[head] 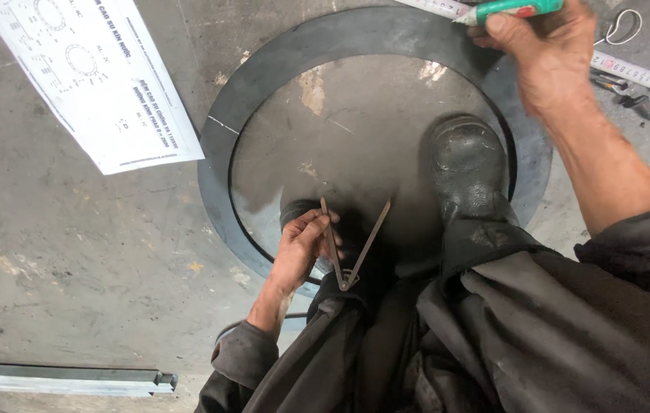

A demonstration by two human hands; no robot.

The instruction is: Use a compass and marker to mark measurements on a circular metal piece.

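Over black ring (222,153), left hand (303,245) gripping dividers (348,248), right hand (543,57) closed on green marker (516,8)

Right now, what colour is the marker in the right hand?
Green marker, red band; head view.

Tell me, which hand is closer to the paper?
Left. The left hand holds a metal divider at the ring's near edge, just below and right of the paper. The right hand, holding a green marker, is across the ring, farther away.
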